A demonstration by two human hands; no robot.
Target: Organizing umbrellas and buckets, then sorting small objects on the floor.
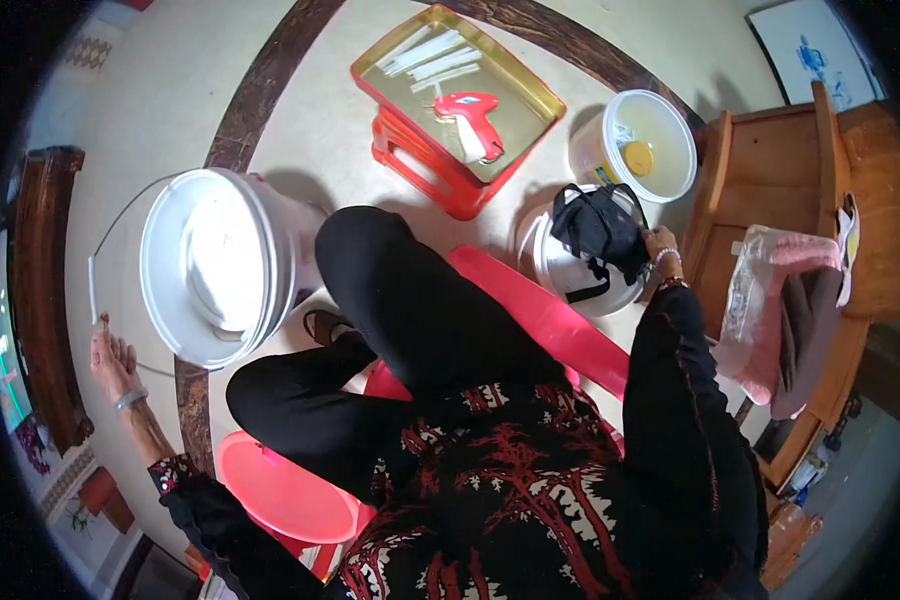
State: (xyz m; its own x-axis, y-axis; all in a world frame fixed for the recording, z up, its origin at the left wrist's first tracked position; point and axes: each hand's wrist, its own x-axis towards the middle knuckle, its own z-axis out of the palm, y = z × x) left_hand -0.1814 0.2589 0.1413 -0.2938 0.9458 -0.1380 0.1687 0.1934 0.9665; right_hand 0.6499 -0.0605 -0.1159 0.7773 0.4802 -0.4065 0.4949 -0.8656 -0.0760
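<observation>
My left hand [118, 364] is at the lower end of the white grip on the wire handle [93, 285] of a white bucket [210, 265]. Its fingers are apart and loosely bent; one fingertip reaches the grip's end. The bucket leans, its mouth facing left, with a round white surface inside. On the right, my right hand [660, 243] closes on the edge of a black fabric bundle with straps [600, 235]. That bundle rests on the white lid [560, 265] of another bucket; the fingertips are partly hidden.
Ahead, a red stool [410, 160] bears a tray [542, 115] with a red-and-white tagging gun [470, 120] and white strips [425, 55]. A clear tub [670, 130] stands right of it. Pink basins [280, 485] lie near my legs; a wooden bench [770, 160] is at right.
</observation>
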